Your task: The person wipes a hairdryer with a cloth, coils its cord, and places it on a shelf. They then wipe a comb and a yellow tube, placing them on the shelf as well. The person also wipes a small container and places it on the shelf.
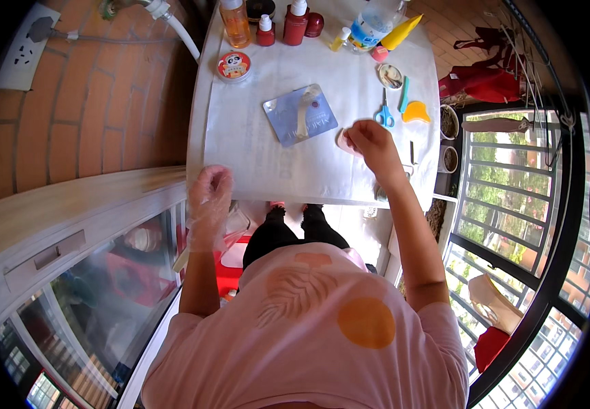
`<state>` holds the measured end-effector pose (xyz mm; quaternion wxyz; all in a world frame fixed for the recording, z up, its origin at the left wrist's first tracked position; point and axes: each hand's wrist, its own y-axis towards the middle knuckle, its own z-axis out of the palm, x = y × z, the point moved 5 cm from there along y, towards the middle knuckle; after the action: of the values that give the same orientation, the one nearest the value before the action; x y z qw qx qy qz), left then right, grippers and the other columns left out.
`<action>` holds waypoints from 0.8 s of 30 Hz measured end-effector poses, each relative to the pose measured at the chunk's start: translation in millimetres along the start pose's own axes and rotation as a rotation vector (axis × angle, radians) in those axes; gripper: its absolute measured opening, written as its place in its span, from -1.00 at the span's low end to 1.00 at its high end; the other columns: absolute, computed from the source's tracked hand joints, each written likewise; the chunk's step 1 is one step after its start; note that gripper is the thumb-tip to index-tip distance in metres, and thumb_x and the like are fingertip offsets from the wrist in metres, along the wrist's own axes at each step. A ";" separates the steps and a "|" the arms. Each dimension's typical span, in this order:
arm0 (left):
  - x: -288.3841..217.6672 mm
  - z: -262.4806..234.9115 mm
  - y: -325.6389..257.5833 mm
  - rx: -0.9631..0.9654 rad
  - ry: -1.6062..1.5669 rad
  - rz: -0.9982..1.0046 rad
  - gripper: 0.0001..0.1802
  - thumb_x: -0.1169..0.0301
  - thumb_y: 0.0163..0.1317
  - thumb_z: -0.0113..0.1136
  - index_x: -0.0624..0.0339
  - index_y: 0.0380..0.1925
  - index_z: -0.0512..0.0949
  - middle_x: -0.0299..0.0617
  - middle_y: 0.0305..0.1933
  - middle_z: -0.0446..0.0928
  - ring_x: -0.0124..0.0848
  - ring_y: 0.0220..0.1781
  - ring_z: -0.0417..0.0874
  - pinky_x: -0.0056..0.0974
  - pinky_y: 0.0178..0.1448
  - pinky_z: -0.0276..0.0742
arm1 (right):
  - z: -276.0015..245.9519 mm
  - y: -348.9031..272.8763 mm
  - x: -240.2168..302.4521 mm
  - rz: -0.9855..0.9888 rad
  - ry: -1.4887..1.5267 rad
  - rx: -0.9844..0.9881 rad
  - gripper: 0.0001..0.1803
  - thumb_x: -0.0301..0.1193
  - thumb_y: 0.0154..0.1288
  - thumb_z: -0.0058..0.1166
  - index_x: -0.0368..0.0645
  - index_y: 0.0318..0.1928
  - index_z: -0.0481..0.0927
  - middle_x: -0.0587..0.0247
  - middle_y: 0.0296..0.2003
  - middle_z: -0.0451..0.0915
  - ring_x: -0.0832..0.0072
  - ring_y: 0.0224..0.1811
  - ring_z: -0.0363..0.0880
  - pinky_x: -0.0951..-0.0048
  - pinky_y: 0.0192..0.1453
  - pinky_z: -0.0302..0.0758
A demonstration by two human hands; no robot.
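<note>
My left hand (211, 187), in a thin clear plastic glove, is at the table's near left edge. Its fingers are curled closed, and whatever they may hold is hidden. My bare right hand (371, 144) pinches a small flat pink piece with fine ridges (345, 142), partly covered by the fingers, above the right half of the table. Left of it lies a blue sachet (285, 117) with a pale strip (302, 114) across it. Just beyond the right hand are blue-handled scissors (384, 117).
The white-covered table (254, 163) carries a round red tin (233, 66), an amber bottle (235, 26), red pump bottles (296, 26), a clear plastic bottle (373, 27), a yellow tube (402, 32), a small round dish (390, 76) and a yellow scraper (416, 112). A barred window (506, 184) stands at right.
</note>
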<state>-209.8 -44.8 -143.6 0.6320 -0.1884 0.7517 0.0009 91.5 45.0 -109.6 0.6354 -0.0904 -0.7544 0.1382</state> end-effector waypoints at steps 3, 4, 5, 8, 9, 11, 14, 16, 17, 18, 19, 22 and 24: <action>-9.5 3.0 1.7 -0.009 0.061 -0.007 -0.84 0.43 0.18 0.14 0.30 -0.30 0.51 -0.31 -0.42 0.46 -0.58 -0.35 0.42 -0.45 -0.23 0.37 | 16.9 53.7 -0.8 -0.132 -0.078 -0.024 -0.87 -0.54 0.16 -0.03 -0.38 -0.30 0.43 0.14 -0.43 0.58 0.55 -0.44 0.54 0.58 -0.35 0.45; -12.5 2.4 1.8 -0.015 0.091 -0.015 -0.83 0.42 0.18 0.14 0.30 -0.30 0.50 -0.31 -0.42 0.47 -0.57 -0.36 0.42 -0.44 -0.23 0.37 | 23.6 70.4 -0.8 -0.144 -0.142 -0.011 -0.86 -0.54 0.15 -0.02 -0.38 -0.29 0.44 0.11 -0.41 0.60 0.52 -0.45 0.56 0.56 -0.37 0.48; -14.1 1.0 0.2 -0.028 0.105 -0.045 -0.82 0.40 0.17 0.14 0.30 -0.30 0.50 -0.30 -0.43 0.47 -0.56 -0.37 0.42 -0.44 -0.24 0.37 | 32.2 85.8 2.7 -0.182 -0.241 -0.037 -0.85 -0.55 0.12 0.00 -0.36 -0.27 0.46 0.11 -0.42 0.60 0.50 -0.47 0.57 0.54 -0.39 0.49; -9.2 -6.5 -5.1 -0.042 0.158 -0.118 -0.80 0.37 0.17 0.14 0.30 -0.30 0.50 -0.30 -0.45 0.46 -0.54 -0.40 0.42 -0.42 -0.27 0.37 | 55.2 125.3 8.9 -0.231 -0.434 -0.085 -0.79 -0.47 0.06 0.06 -0.31 -0.27 0.54 0.05 -0.39 0.61 0.25 -0.47 0.61 0.37 -0.35 0.54; -0.3 -11.8 -5.1 -0.038 0.182 -0.134 -0.80 0.37 0.16 0.15 0.30 -0.31 0.50 -0.30 -0.46 0.46 -0.54 -0.41 0.42 -0.42 -0.28 0.37 | 60.7 139.3 7.4 -0.251 -0.523 -0.091 -0.78 -0.44 0.05 0.08 -0.31 -0.28 0.55 0.02 -0.35 0.61 0.20 -0.44 0.61 0.33 -0.31 0.55; 11.0 -20.0 -5.9 -0.040 0.196 -0.151 -0.82 0.39 0.16 0.14 0.29 -0.32 0.50 -0.31 -0.47 0.45 -0.55 -0.43 0.40 -0.43 -0.32 0.36 | 70.5 161.9 8.8 -0.250 -0.698 -0.087 -0.72 -0.29 0.03 0.09 -0.27 -0.36 0.59 -0.05 -0.28 0.59 0.05 -0.30 0.58 0.23 -0.14 0.52; 17.2 -26.5 -5.2 -0.064 0.158 -0.172 -0.88 0.44 0.17 0.12 0.25 -0.33 0.49 -0.33 -0.47 0.43 -0.58 -0.45 0.38 -0.46 -0.38 0.34 | 76.8 190.2 -2.8 -0.174 -0.955 -0.158 -0.72 -0.24 0.04 0.07 -0.24 -0.42 0.60 -0.05 -0.36 0.60 0.10 -0.26 0.58 0.25 -0.09 0.50; 14.9 -28.8 -3.7 -0.084 0.128 -0.204 -0.89 0.45 0.17 0.13 0.24 -0.33 0.49 -0.34 -0.47 0.43 -0.59 -0.45 0.38 -0.47 -0.40 0.33 | 69.6 197.3 -10.1 -0.212 -0.914 -0.107 -0.69 -0.23 0.06 0.04 -0.26 -0.40 0.60 -0.05 -0.36 0.60 0.09 -0.24 0.57 0.23 -0.11 0.49; 16.0 -31.8 -3.3 -0.101 0.125 -0.207 -0.89 0.45 0.16 0.13 0.25 -0.34 0.50 -0.33 -0.48 0.43 -0.58 -0.44 0.38 -0.46 -0.38 0.34 | 66.8 191.2 0.8 -0.212 -0.837 -0.032 -0.68 -0.23 0.06 0.05 -0.27 -0.38 0.60 -0.05 -0.34 0.60 0.09 -0.25 0.57 0.24 -0.13 0.49; 17.0 -34.9 -2.1 -0.114 0.121 -0.206 -0.88 0.44 0.15 0.14 0.26 -0.34 0.51 -0.32 -0.49 0.43 -0.58 -0.44 0.39 -0.45 -0.35 0.35 | 62.6 181.7 14.8 -0.213 -0.762 0.037 -0.67 -0.23 0.06 0.06 -0.29 -0.36 0.60 -0.05 -0.32 0.60 0.09 -0.26 0.57 0.25 -0.14 0.49; 18.3 -37.5 0.1 -0.131 0.116 -0.207 -0.87 0.44 0.14 0.15 0.27 -0.35 0.52 -0.31 -0.49 0.44 -0.58 -0.44 0.39 -0.44 -0.33 0.36 | 58.3 162.6 25.8 -0.141 -0.632 0.107 -0.69 -0.27 0.11 0.07 -0.33 -0.34 0.58 0.07 -0.37 0.61 0.28 -0.34 0.56 0.37 -0.23 0.47; 25.8 -42.3 4.2 -0.146 0.064 -0.206 -0.87 0.45 0.14 0.15 0.28 -0.35 0.51 -0.31 -0.48 0.44 -0.57 -0.44 0.40 -0.44 -0.32 0.36 | 44.2 91.3 34.3 -0.014 -0.243 0.315 -0.81 -0.43 0.22 0.04 -0.33 -0.27 0.55 0.32 -0.45 0.54 0.64 -0.38 0.44 0.59 -0.27 0.39; 22.9 -40.1 7.5 -0.142 0.026 -0.210 -0.87 0.45 0.13 0.15 0.28 -0.36 0.51 -0.30 -0.47 0.44 -0.57 -0.44 0.40 -0.44 -0.31 0.36 | 31.3 62.3 31.9 0.037 -0.078 0.388 -0.84 -0.47 0.22 0.03 -0.35 -0.27 0.53 0.31 -0.42 0.55 0.63 -0.38 0.44 0.60 -0.26 0.38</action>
<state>-253.0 -53.9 -159.1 0.6039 -0.3104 0.7340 -0.0145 52.7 111.0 -104.8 0.6085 0.0252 -0.7359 0.2960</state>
